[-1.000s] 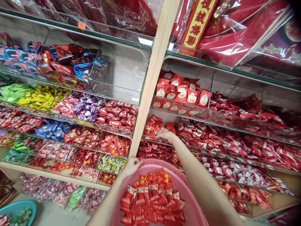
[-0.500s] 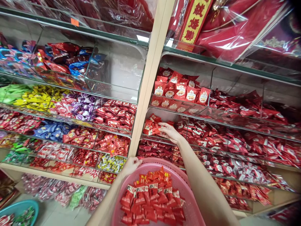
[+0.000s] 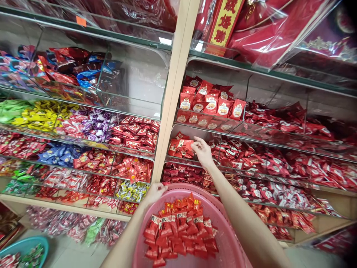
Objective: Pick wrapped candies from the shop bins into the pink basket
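Observation:
My left hand (image 3: 156, 192) is closed on the far left rim of a pink plastic basket (image 3: 145, 224). Inside the basket lie many red wrapped candies (image 3: 181, 230) with black lettering on cream bands, plus some orange-red ones at the far side. My right hand (image 3: 203, 152) reaches past the basket to a shelf compartment. Its thumb and forefinger pinch the right end of a red candy packet (image 3: 182, 144) at the top of that compartment. More red packets lie beneath and behind it.
A wooden upright (image 3: 173, 89) divides the shelves. Glass shelf edges (image 3: 251, 134) and clear dividers run on both sides. Red biscuit packets (image 3: 211, 104) stand above my right hand. At the lower left, a teal basin (image 3: 43, 247) with candies is on the floor.
My right hand has drawn its fingers together on a red packet, which now lies raised at the compartment's front. My left hand still holds the basket; the view has shifted slightly.

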`<state>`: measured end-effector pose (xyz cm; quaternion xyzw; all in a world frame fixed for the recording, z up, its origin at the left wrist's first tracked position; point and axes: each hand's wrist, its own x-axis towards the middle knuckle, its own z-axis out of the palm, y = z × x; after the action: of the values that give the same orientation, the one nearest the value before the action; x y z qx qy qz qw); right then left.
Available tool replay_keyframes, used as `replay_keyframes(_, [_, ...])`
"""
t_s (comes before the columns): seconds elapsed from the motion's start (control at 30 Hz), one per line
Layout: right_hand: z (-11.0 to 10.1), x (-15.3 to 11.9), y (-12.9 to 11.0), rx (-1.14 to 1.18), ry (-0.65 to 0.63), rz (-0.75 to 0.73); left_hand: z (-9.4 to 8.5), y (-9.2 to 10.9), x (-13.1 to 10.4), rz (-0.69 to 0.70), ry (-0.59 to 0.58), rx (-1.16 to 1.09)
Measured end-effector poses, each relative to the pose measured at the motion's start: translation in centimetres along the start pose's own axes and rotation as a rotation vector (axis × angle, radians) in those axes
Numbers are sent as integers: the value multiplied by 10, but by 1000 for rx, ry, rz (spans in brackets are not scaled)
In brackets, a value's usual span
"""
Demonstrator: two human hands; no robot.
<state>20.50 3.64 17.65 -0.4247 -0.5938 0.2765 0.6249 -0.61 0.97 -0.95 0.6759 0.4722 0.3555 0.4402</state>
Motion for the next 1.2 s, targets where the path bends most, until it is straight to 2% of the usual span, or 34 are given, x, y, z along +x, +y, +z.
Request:
replay_keyframes(0.1, [4,-29,-17,-80,-6,-100,1,-4,1,0,3,-10])
replay_keyframes(0.17, [6,-58,-24,-98,-41,-71,1,-6,2,5,9,-28])
replay_keyframes(0.23, [7,-90,-23,-79,-107,37,2,-8,3,12,12,-47])
replay_keyframes(0.33, [6,-136,-9,-60,-249,227,2,-8,3,16,2,-70])
replay_keyframes(0.47, [-2,-176,16,-76,-340,355,2,-3,2,17,-12,-45])
replay_keyframes(0.67, [-13,-188,30,-104,-344,394,2,-1,1,31,-8,-26])
replay_keyframes(0.73, [-14,-189,31,-186,-343,338,2,0,0,39,-11,-29])
replay_keyframes(0.83, [-15,-193,30,-431,-378,132,2,1,0,29,-7,-22])
replay_keyframes(0.93, [-12,-199,26,-673,-463,-81,2,3,-1,14,6,-19])
replay_keyframes(1.0, [-8,-205,24,-805,-553,-161,2,4,-1,18,8,-23])
replay_keyframes(1.1, [-1,-214,23,-904,-695,-188,2,3,-1,16,3,-22])
replay_keyframes(1.2, [3,-221,25,-861,-759,-131,2,1,0,9,-3,-20])
